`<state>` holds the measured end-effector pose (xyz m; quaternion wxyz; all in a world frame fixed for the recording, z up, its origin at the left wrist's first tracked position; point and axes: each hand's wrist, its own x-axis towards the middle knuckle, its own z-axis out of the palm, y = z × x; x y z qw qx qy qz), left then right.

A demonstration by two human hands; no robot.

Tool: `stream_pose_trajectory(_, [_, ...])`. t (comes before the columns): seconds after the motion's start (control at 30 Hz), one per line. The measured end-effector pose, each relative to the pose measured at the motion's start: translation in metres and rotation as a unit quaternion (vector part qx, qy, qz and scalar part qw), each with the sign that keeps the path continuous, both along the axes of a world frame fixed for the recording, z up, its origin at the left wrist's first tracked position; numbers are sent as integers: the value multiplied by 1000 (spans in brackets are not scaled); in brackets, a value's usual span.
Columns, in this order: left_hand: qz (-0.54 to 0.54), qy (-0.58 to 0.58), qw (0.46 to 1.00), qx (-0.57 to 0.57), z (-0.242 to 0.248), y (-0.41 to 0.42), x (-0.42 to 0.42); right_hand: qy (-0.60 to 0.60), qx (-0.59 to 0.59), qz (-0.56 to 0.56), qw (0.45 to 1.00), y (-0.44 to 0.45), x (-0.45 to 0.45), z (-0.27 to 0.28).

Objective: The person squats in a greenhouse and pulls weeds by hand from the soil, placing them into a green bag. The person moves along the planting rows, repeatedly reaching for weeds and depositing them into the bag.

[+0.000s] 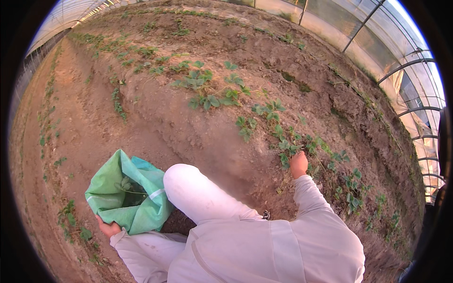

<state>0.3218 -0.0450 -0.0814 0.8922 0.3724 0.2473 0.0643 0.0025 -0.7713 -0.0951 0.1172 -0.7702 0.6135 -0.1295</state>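
My left hand (108,228) grips the lower left edge of a green woven sack (152,212), which stands with its mouth wide beside my bent knee. Inside the sack lie leafy plant pieces (124,184), one leaf stalk resting near the top. On the right, my right hand (299,163) reaches down to strawberry plants (290,145) growing on the raised soil bed. Its fingertips are at the leaves and stems; whether they pinch a stem cannot be told, since the back of the hand hides them.
More strawberry plants (194,81) grow along the soil ridge, with others (354,194) right of my right arm. A furrow (106,141) runs along the left. Greenhouse plastic sheeting on metal hoops (407,67) borders the right side. My knee (184,177) sits between the sack and the bed.
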Motion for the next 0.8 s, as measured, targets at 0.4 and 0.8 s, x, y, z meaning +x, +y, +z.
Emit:
stream_pose_trajectory(0.4, [-61, -51, 996, -39, 11, -26, -1, -393, -144, 339, 842, 111, 129, 173])
stream_pose_trajectory(0.8, [-153, -93, 984, -13, 57, -46, -34, -492, 564, 435, 501, 427, 324, 156])
